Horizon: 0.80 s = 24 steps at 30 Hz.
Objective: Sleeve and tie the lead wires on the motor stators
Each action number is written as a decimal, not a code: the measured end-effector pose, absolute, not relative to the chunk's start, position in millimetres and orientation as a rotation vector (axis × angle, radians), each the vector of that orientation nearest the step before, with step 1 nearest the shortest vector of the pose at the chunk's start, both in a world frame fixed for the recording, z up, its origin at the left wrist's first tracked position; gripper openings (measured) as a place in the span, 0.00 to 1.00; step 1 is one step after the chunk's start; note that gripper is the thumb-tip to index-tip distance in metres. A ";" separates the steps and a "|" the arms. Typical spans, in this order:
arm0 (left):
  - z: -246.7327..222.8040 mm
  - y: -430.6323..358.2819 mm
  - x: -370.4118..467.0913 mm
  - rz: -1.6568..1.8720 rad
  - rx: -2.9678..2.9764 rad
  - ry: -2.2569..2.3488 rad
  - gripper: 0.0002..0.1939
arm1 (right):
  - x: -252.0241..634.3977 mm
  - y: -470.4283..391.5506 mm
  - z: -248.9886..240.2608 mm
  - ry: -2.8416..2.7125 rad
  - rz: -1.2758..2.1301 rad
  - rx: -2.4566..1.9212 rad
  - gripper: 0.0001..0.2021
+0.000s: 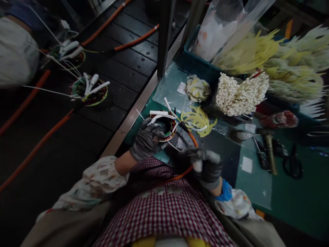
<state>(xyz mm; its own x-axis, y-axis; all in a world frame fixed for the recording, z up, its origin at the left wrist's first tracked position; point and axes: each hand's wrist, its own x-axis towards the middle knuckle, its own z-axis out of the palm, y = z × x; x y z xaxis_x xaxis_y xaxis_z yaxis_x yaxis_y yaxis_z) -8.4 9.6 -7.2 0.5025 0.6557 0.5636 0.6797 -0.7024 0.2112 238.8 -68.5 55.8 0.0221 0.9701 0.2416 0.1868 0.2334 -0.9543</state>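
Note:
Grey-gloved, my left hand (148, 139) is wrapped round the near left side of a motor stator (168, 132), a ring of coil windings. White sleeves (158, 112) stand over its far rim, and an orange cable (192, 139) leaves it on the right, curving down toward my lap. From the ring's near edge a thin white cord (174, 146) runs to my right hand (207, 166), whose gloved fingers are pinched together at its end. The fingertips are dark and slightly blurred. Yellow sleeve strips (197, 120) lie just beyond the stator.
On the left, two more stators (96, 97) with orange cables sit on a dark slatted surface, beside another person's sleeve (16, 53). A metal post (166, 37) rises ahead. Bundled white sleeves (233, 94), a hammer (269, 151) and scissors (293, 164) occupy the green bench's right side.

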 end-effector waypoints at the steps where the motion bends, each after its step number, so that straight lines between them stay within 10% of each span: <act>1: -7.4 9.7 -8.8 -0.972 -2.702 -1.198 0.10 | 239.6 -73.1 51.9 -1.484 1.002 -1.200 0.14; 11: 2.7 18.6 -14.9 -1.001 -2.901 -1.204 0.12 | 215.2 16.9 41.9 -2.109 0.646 -1.479 0.16; 24: 8.6 22.4 -14.8 -1.037 -3.001 -1.236 0.11 | 229.9 31.0 57.8 -1.747 1.324 -1.173 0.11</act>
